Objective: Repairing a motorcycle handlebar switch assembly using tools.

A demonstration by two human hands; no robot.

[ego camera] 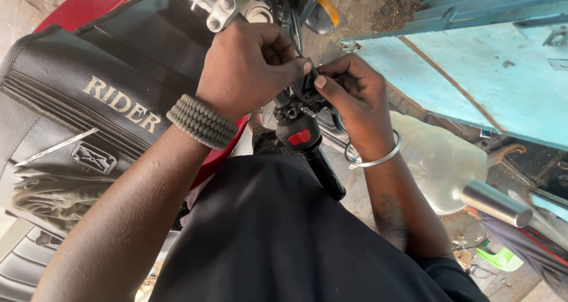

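Black tank bag [89, 101] on the red motorcycle tank [89, 0], left of the hands. Blue metal door [473, 77] to their right. Just below the hands, the black handlebar grip [328, 175] and switch housing [299, 133] (red button on it). Left hand [248, 65] and right hand [349, 92] both pinch a small black clamp piece [306, 86] on top of the housing, fingertips closed around it.

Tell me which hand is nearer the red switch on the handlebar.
Right, narrowly. The right hand grips the black fitting just above and right of the red switch; the left hand sits higher, up and left of it.
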